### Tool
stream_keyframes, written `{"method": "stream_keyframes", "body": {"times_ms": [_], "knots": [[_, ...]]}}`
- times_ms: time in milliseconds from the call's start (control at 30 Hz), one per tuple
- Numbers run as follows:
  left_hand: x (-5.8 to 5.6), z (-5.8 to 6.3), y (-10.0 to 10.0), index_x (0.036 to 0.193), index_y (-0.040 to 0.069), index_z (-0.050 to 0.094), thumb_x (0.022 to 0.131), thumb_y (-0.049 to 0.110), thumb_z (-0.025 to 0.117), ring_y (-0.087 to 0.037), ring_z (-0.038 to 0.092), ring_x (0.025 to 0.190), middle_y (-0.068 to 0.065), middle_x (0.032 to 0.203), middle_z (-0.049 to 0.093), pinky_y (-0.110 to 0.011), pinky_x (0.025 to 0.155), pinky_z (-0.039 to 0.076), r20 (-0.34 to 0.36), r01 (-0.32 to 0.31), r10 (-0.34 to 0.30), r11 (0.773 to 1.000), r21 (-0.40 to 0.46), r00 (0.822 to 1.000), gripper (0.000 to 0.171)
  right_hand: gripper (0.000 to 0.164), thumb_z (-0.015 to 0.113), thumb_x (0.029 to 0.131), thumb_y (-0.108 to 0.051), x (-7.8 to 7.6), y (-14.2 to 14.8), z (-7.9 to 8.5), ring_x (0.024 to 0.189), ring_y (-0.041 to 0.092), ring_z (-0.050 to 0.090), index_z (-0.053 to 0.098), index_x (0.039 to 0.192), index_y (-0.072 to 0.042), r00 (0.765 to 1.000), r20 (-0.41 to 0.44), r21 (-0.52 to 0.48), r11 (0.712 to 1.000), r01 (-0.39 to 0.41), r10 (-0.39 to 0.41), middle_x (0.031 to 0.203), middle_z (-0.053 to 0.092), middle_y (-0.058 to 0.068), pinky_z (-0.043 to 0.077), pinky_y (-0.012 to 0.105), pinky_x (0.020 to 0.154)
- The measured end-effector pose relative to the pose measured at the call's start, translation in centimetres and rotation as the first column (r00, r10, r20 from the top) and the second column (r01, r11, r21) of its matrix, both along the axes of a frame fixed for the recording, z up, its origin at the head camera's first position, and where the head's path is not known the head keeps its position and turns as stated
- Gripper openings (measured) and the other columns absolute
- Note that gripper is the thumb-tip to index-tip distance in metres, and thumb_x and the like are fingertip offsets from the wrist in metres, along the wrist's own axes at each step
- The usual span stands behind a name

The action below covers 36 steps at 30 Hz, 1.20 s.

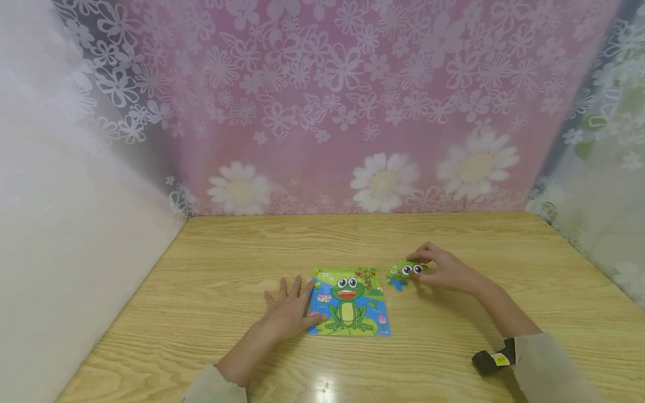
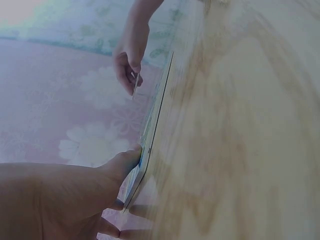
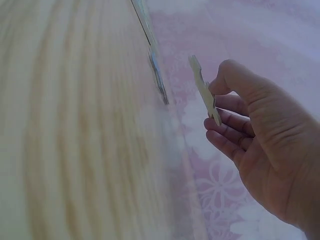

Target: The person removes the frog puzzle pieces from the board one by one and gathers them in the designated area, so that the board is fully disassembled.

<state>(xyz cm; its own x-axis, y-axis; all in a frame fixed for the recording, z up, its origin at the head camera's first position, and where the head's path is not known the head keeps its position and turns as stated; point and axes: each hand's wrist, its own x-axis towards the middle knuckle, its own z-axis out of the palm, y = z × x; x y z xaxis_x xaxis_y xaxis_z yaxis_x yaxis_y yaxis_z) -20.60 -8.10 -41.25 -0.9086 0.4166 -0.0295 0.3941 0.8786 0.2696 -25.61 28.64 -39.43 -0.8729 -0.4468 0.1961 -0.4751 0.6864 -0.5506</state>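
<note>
A square frog puzzle board [image 1: 347, 305] lies flat on the table, its picture showing a green frog on a lily pad. Against its left side rests my left hand [image 1: 289, 310], fingers spread and thumb over the board's edge; the left wrist view shows that thumb [image 2: 127, 160] on the board's top face. My right hand [image 1: 443, 271] pinches a jigsaw piece [image 1: 412, 270] printed with the frog's two eyes. In the right wrist view the held piece [image 3: 202, 87] is tilted above the table, between thumb and fingers. Below it, blue and green jigsaw pieces [image 1: 397, 284] lie beside the board's right edge.
The wood-grain table [image 1: 242, 252] runs back to a pink flowered curtain [image 1: 312, 123]. A white wall [image 1: 75, 224] stands at the left and a flowered cloth [image 1: 604, 196] at the right. A black strap with a yellow label [image 1: 499, 359] is at the right sleeve.
</note>
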Motion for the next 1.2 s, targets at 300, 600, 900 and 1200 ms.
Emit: {"method": "stream_keyframes", "body": {"times_ms": [300,600,900,1200], "knots": [[0.1,0.2,0.1,0.145,0.009,0.029,0.083,0.061,0.051,-0.053,0.01,0.128,-0.024,0.145,0.021,-0.075,0.087,0.01,0.014,-0.003,0.003,1.0,0.001,1.0,0.084,0.035,0.064,0.077,0.001,0.7,1.9,-0.4,0.091,0.023,0.05,0.063,0.112,0.001,1.0,-0.029,0.01,1.0,0.001,0.0,0.102,0.05,0.007,0.044,0.041,0.076],[0.1,0.1,0.2,0.145,0.009,0.028,0.083,0.062,0.05,-0.053,0.009,0.128,-0.024,0.145,0.021,-0.075,0.087,0.009,0.018,0.004,-0.004,1.0,0.009,1.0,0.084,0.033,0.066,0.08,-0.002,0.6,3.0,-1.5,0.092,0.021,0.05,0.063,0.112,-0.003,1.0,0.001,0.01,1.0,0.007,-0.007,0.103,0.05,0.004,0.043,0.043,0.077],[-0.1,-0.1,0.0,0.145,0.009,0.027,0.083,0.063,0.048,-0.052,0.008,0.129,-0.024,0.146,0.02,-0.075,0.087,0.008,0.02,0.001,-0.001,1.0,-0.002,1.0,0.085,0.035,0.068,0.08,-0.005,0.5,3.4,-1.9,0.095,0.023,0.05,0.062,0.114,-0.001,0.998,0.056,-0.025,0.999,-0.023,0.024,0.105,0.049,0.006,0.043,0.045,0.08],[0.0,0.2,0.0,0.145,0.009,0.027,0.083,0.062,0.049,-0.052,0.009,0.129,-0.024,0.146,0.02,-0.075,0.087,0.008,0.022,-0.006,0.006,1.0,-0.001,1.0,0.085,0.035,0.069,0.079,-0.005,0.3,3.5,-2.1,0.096,0.024,0.048,0.062,0.113,-0.001,0.998,0.056,-0.021,0.999,-0.034,0.035,0.105,0.05,0.007,0.041,0.044,0.081]]}}
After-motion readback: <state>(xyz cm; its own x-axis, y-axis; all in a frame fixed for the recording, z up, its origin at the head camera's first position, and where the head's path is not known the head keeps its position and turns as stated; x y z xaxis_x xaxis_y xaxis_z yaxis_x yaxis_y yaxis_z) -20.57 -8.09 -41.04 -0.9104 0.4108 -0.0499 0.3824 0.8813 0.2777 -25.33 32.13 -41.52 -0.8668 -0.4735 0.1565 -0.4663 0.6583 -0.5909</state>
